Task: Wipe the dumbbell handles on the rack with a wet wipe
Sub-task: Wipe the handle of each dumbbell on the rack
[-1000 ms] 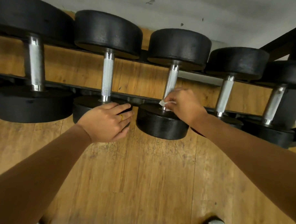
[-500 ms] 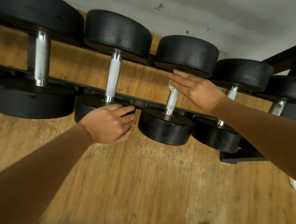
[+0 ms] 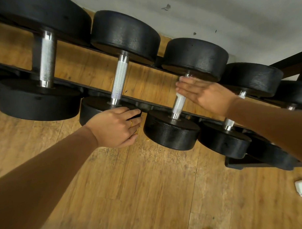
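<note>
Head view: right grip is lying flat, fingers straight, pressing the wet wipe onto the far end of the third dumbbell handle on the rack, while left grip is curling round the near head of the second dumbbell.

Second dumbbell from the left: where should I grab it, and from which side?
Take the knurled handle mid-length, from above. It spans bare between the rack rails; the black heads are too broad to wrap, and the left hand holds the near one.
</note>
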Tool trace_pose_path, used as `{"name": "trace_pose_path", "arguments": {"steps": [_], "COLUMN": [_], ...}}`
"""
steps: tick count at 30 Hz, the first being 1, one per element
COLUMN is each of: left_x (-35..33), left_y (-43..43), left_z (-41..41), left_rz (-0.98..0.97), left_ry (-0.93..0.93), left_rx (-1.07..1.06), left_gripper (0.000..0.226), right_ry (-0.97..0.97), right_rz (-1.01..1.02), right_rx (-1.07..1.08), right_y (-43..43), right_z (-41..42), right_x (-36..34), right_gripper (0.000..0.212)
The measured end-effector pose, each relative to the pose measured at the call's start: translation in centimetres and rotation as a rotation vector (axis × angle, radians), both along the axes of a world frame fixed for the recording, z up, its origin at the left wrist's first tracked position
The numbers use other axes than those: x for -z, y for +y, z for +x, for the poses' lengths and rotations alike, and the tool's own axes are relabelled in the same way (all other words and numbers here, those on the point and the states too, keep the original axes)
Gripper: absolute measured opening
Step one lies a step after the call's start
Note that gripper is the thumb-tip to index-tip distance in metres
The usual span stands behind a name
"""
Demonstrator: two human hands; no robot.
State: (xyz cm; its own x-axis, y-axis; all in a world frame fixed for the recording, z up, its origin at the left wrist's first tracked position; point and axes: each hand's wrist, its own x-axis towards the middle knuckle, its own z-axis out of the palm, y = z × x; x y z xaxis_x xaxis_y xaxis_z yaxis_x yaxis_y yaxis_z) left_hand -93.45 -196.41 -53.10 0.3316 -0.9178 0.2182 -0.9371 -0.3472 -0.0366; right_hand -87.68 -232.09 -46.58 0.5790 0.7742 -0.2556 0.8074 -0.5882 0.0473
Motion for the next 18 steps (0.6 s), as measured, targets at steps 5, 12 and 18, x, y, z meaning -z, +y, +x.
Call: {"name": "trace_pose_path", "arguments": {"steps": [5,12,18], "left_x": [-0.1,0.0,0.0], "left_y": [0.1,0.0,0.0], "left_z": [0.1,0.0,0.1], "left_rz": [-0.015,-0.015,-0.006], "left_ry": [-0.007,-0.005,-0.019], "left_rx": [0.002,0.002,0.001], "left_gripper": [0.048,0.047,0.047], "right_ry": [0.158,0.063,0.036], "right_rz": [-0.059,-0.072,-0.074], "right_rx": [-0.280,-0.125,-0.140], "right_y": [1.1,1.7,1.3], "right_z": [-2.2,-2.8,-1.1], "right_x": [1.1,1.1,0.3], "right_gripper": [0.078,0.075,0.072]}}
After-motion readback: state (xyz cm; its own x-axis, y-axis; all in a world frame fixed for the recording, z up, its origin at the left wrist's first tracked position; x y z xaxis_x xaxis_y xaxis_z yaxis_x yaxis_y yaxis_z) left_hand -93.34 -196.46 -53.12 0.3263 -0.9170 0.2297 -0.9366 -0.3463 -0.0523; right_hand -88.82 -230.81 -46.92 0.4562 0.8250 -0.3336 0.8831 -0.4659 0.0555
